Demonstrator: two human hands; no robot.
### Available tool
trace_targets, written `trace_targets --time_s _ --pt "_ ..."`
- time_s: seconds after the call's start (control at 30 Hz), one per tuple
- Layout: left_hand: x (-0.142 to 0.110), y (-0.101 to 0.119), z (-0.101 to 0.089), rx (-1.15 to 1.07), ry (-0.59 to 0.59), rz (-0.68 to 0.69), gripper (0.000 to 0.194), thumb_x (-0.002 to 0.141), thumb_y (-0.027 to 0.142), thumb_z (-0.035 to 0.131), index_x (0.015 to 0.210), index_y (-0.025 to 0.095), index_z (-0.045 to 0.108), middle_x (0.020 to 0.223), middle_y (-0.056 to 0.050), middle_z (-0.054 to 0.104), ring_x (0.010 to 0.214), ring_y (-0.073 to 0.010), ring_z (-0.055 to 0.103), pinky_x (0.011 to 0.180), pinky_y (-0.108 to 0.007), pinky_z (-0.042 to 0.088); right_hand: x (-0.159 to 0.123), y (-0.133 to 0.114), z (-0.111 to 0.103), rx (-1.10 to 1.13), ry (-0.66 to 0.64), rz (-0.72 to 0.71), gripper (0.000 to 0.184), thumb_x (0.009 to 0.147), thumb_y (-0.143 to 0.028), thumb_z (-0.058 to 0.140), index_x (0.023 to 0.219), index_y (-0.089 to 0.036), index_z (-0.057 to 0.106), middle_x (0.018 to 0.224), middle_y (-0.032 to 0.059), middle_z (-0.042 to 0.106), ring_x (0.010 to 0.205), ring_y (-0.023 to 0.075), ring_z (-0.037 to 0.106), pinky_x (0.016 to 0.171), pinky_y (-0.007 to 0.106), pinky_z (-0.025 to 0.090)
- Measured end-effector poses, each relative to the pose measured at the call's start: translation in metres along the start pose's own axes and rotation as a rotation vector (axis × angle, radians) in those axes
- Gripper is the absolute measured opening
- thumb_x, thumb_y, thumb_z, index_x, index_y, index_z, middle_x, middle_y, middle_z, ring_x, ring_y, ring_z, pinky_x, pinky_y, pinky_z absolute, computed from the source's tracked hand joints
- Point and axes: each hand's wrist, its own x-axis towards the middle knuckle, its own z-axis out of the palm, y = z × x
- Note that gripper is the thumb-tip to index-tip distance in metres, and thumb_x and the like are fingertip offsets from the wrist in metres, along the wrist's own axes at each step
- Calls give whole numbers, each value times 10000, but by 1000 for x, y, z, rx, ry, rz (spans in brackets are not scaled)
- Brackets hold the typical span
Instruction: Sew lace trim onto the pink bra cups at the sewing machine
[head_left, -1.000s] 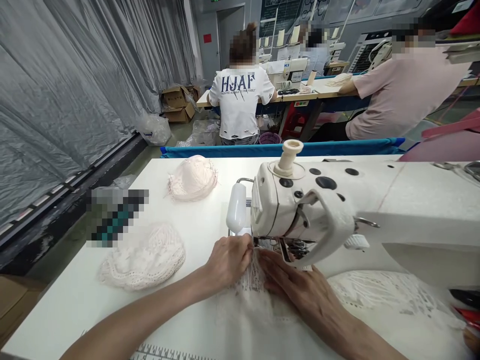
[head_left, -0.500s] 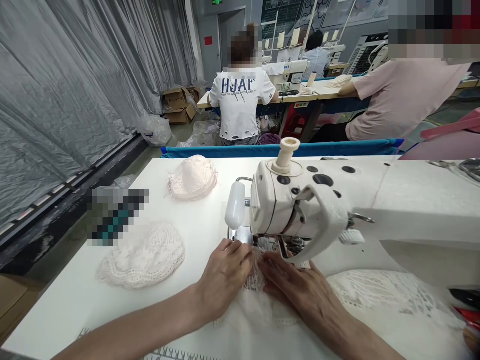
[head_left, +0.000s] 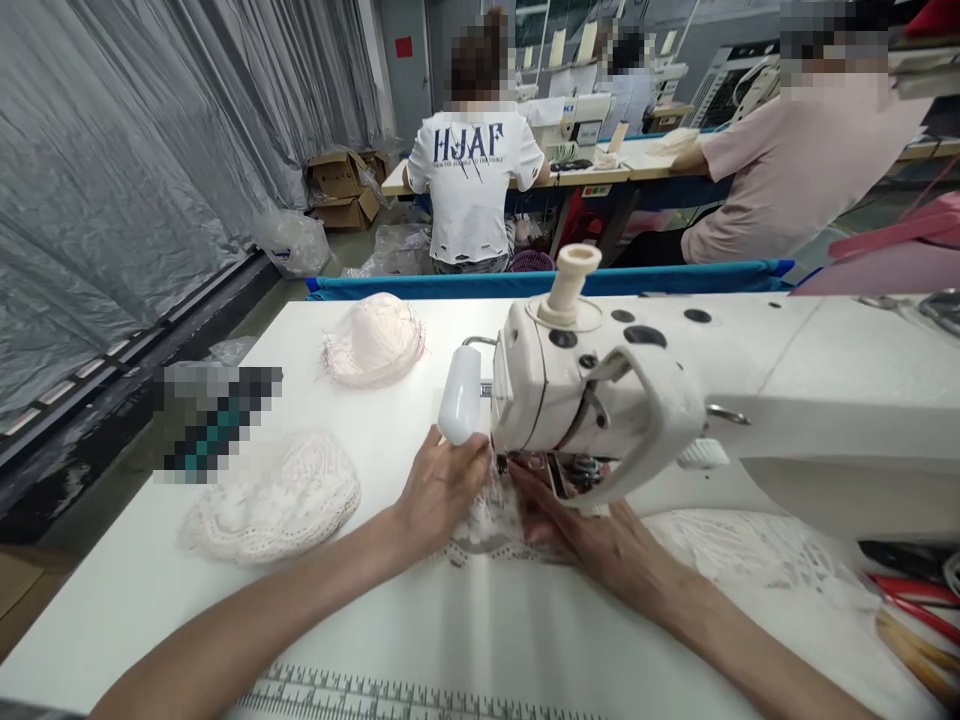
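At the sewing machine (head_left: 570, 380), a piece of white lace fabric (head_left: 491, 525) lies under the needle area. My left hand (head_left: 442, 490) is closed on its left side, beside the white lamp (head_left: 460, 395) on the machine head. On the other side, my right hand (head_left: 581, 530) grips the lace, its fingertips partly hidden beneath the machine's guard. The needle and presser foot are mostly hidden. Further right lies more white lace (head_left: 757, 555), close to my right forearm.
A pale pink cup-shaped piece (head_left: 375, 335) and a folded lace piece (head_left: 277, 495) lie on the left of the table. A printed ruler (head_left: 390, 695) runs along the near edge. Scissors with red handles (head_left: 915, 595) rest at the right. Two co-workers (head_left: 476, 185) sit ahead, with another beyond.
Both hands have moved forward towards the machine, and the lace has slid with them, so its scalloped near edge now shows. The view has tilted down slightly, revealing more of the ruler.
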Motion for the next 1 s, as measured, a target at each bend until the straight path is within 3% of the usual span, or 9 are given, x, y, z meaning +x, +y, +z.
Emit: trace_targets --time_s 0.1,0.2,0.33,0.47,0.53,0.7,0.83,0.93,1.0 --pt "-11 4 -1 152 1 137 272 924 85 316 887 172 571 970 -44 615 906 -175 541 844 -394 304 -4 -3 -10 100 -34 -109 460 937 -478 334 1129 -137 576 1113 148 634 974 257 590 862 455 409" --pt "-31 14 1 154 51 309 180 931 209 409 880 164 575 1005 -42 630 958 -172 546 878 -392 307 -10 -9 -15 196 -85 -186 552 862 -593 384 1090 -129 577 1124 148 623 994 244 584 893 449 387" --pt "-49 27 5 123 70 365 453 786 570 536 865 126 579 859 -55 638 845 -204 567 856 -414 361 -16 -16 -8 209 -4 -187 218 957 -233 396 947 -132 590 1008 111 650 931 211 593 784 371 421" --pt "-49 28 10 264 150 348 105 858 179 488 886 123 571 783 -30 632 743 -156 574 789 -361 395 -14 -20 0 242 115 -134 180 917 -86 387 923 -139 559 849 73 658 807 180 605 699 323 422" --pt "-46 24 11 268 216 328 203 833 6 404 883 127 559 708 -2 621 626 -113 549 736 -325 400 -12 -21 1 244 147 -118 141 915 -117 409 931 -144 546 790 61 651 760 176 604 653 308 415" --pt "-44 23 9 163 265 261 123 896 170 416 888 126 530 674 2 625 562 -112 550 716 -342 409 -11 -22 6 186 195 -64 101 915 -128 423 915 -143 522 714 53 629 657 161 587 567 278 380" --pt "-43 34 12 190 261 233 387 824 475 480 935 112 555 657 -24 603 602 -178 574 726 -407 406 -9 -25 11 161 248 -33 142 902 -79 383 941 -120 513 631 36 604 581 151 556 544 273 366" --pt "-41 36 17 281 274 213 179 828 215 459 913 110 575 622 -16 574 580 -163 552 693 -375 401 -6 -27 12 144 267 -10 136 899 -83 397 889 -130 524 578 15 580 520 131 517 534 266 357" --pt "-41 34 17 329 276 224 238 757 22 408 884 120 584 612 -6 563 549 -138 526 684 -349 398 -5 -28 11 152 268 -5 132 904 -97 414 853 -140 529 574 10 583 511 124 511 543 263 361"
